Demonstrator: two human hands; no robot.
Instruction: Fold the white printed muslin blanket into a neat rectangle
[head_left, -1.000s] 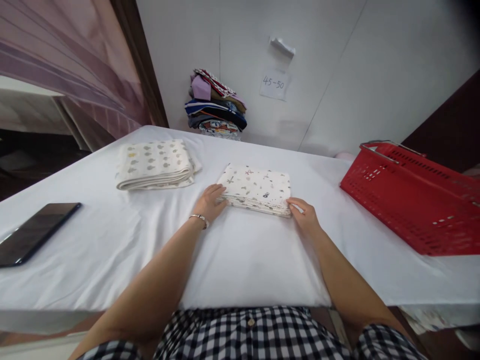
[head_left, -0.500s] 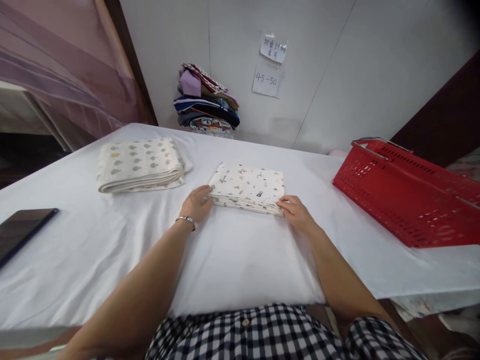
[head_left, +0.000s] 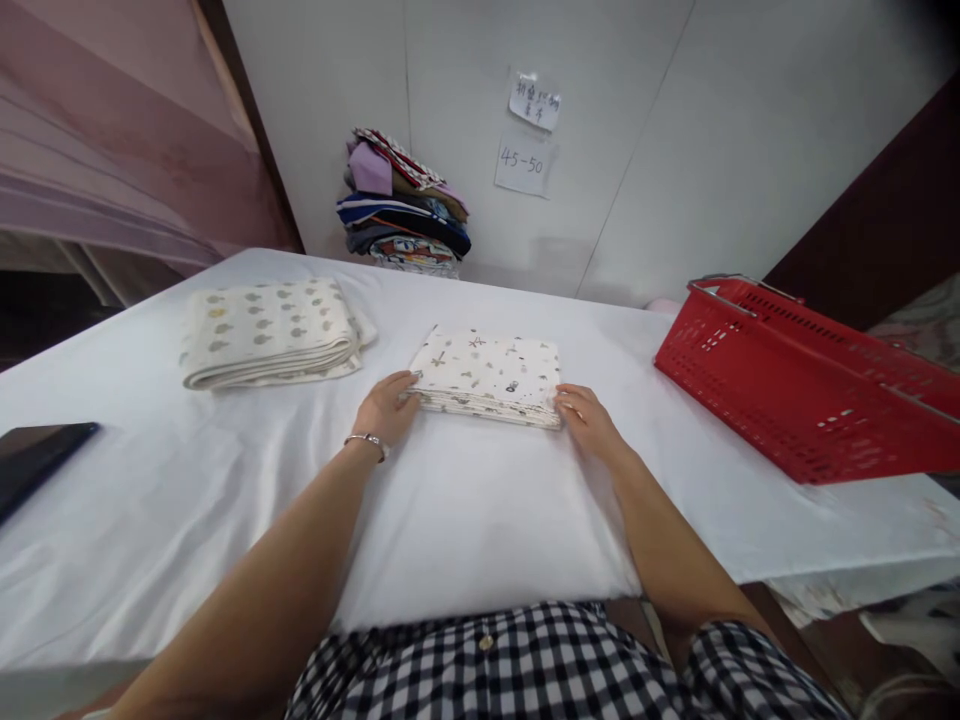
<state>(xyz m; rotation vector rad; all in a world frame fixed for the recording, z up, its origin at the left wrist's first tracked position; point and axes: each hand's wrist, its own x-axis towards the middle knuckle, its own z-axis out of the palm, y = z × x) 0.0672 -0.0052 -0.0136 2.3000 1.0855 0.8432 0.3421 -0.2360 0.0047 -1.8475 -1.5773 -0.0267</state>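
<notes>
A white cloth with small scattered prints (head_left: 491,365) lies folded into a flat, layered rectangle on the white-covered table (head_left: 480,520). My left hand (head_left: 386,408) pinches its near left corner, with a bracelet round the wrist. At the near right corner my right hand (head_left: 589,420) has its thumb and fingers closed on the edge of the layers. Farther left rests a second folded cloth (head_left: 270,335), cream with grey pear-like prints and one yellow one; neither hand touches it.
On the right side of the table stands a red plastic basket (head_left: 802,390) with metal handles. A dark tablet-like device (head_left: 45,455) lies at the left edge. Behind the table rises a stack of folded fabrics (head_left: 405,205) against the wall, near two paper signs (head_left: 523,165).
The whole view has shifted slightly. Both hands stay at the near corners of the folded cloth, and the right fingers have closed in a little on its side edge.
</notes>
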